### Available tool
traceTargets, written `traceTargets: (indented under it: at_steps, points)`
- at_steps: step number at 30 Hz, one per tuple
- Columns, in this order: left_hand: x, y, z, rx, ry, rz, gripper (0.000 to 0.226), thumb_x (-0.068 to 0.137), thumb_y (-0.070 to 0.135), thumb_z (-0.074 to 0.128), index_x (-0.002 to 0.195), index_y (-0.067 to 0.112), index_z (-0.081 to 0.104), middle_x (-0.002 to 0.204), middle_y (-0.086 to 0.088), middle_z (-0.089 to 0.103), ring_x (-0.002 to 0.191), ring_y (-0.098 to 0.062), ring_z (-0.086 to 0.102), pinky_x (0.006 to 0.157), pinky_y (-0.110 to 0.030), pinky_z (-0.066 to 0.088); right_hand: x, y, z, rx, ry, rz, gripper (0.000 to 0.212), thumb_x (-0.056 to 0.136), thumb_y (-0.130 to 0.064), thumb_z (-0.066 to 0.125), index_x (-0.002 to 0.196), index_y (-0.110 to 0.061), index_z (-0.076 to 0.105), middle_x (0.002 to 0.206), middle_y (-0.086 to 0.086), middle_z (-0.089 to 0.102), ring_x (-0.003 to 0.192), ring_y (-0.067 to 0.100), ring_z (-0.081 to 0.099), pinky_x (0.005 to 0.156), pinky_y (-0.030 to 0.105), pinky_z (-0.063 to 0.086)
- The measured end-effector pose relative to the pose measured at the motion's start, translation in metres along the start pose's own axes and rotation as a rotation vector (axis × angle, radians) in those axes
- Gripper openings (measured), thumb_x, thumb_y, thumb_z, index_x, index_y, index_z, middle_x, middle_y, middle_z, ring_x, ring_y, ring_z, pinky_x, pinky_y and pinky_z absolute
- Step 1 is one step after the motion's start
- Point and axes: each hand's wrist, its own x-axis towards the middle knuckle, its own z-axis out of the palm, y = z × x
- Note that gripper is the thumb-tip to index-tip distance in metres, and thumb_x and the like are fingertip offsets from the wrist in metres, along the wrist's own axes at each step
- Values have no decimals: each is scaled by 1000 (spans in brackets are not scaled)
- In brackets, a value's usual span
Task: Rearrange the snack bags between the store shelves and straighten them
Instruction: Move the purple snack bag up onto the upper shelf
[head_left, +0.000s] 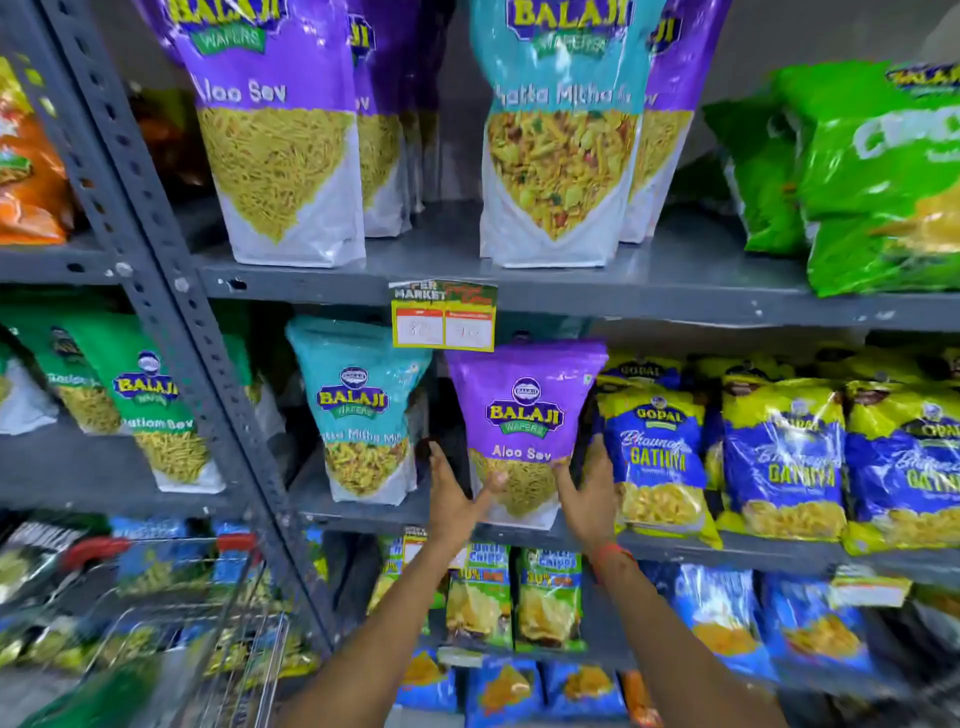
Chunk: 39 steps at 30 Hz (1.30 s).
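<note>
A purple Aloo Sev bag (524, 410) stands upright on the middle shelf (363, 512). My left hand (457, 493) grips its lower left side and my right hand (587, 493) grips its lower right side. A teal Khatta Mitha bag (358, 405) stands to its left, apart from it. Blue and yellow Gathiya bags (660, 447) lean right beside it. On the upper shelf (675, 270) stand a large purple Aloo Sev bag (275, 130) and a large teal Khatta Mitha bag (561, 130), with more purple bags behind them.
Green bags (872, 176) lie piled at the upper right. A price tag (443, 316) hangs from the upper shelf edge. A grey shelf post (171, 291) slants down the left. A wire shopping cart (171, 623) sits at the lower left. Small chip bags (519, 597) fill the lower shelf.
</note>
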Motion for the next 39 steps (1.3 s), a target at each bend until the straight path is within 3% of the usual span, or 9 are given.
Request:
traceTargets:
  at_steps: [3, 7, 12, 19, 24, 28, 33, 36, 39]
  points:
    - [14, -14, -1, -130, -220, -172, 113, 65, 50, 78, 149, 23, 8, 152, 2, 30, 139, -20, 31, 113, -40, 32, 3, 9, -2, 142, -281, 170, 41, 91, -16, 57, 130, -10, 47, 131, 11, 57, 120, 25, 53, 91, 31, 40]
    - [19, -8, -8, -196, -391, -167, 60, 79, 23, 73, 131, 13, 44, 138, -8, 53, 121, -20, 52, 103, -37, 42, 11, 11, -7, 242, -470, 301, 36, 85, -5, 64, 118, -12, 51, 116, 17, 61, 107, 29, 58, 85, 27, 47]
    - [12, -3, -14, -159, -351, -99, 48, 76, 11, 75, 118, 4, 55, 127, -14, 63, 111, -23, 60, 94, -33, 50, 3, 12, -17, 325, -454, 303, 47, 82, 4, 63, 127, -4, 48, 119, 14, 63, 110, 26, 60, 76, 18, 56]
    - [-15, 16, -32, -30, -285, 32, 43, 63, 23, 85, 93, -2, 67, 104, -16, 73, 77, -12, 66, 56, -6, 45, -28, -9, -48, 422, -482, 216, 40, 84, 10, 57, 119, -7, 49, 112, 8, 64, 104, 22, 62, 74, 19, 57]
    - [-40, 35, -57, -82, -286, 131, 44, 51, 34, 89, 82, 8, 72, 93, -11, 76, 84, -16, 72, 85, -48, 57, -38, -37, -74, 350, -538, 94, 47, 84, 5, 61, 122, -19, 49, 106, 1, 66, 99, 18, 64, 78, 24, 56]
    - [-53, 61, -77, -72, -236, 231, 46, 52, 40, 87, 85, 12, 74, 93, -6, 77, 86, -15, 73, 86, -47, 57, -38, -67, -94, 313, -532, 0, 48, 76, -12, 72, 118, -25, 54, 114, 14, 67, 107, 28, 62, 94, 40, 52]
    - [-65, 112, -103, -65, -196, 339, 52, 46, 55, 83, 82, 17, 76, 82, 8, 77, 81, -5, 72, 80, -34, 59, -30, -112, -125, 281, -465, -118, 48, 72, -11, 75, 116, -15, 55, 105, 8, 69, 100, 20, 61, 80, 22, 55]
    - [-66, 142, -111, -161, -193, 359, 26, 55, 29, 88, 78, 24, 75, 76, 16, 76, 84, -6, 71, 81, -30, 58, -25, -140, -145, 283, -403, -188, 46, 69, -15, 77, 111, -17, 59, 100, 0, 69, 93, 10, 61, 76, 14, 51]
    - [-66, 173, -117, -256, -171, 410, 29, 62, 7, 84, 83, 24, 73, 77, 15, 76, 85, -7, 71, 79, -24, 55, -19, -167, -165, 290, -347, -238, 48, 64, -22, 80, 108, -22, 61, 103, 3, 72, 94, 17, 65, 84, 29, 54]
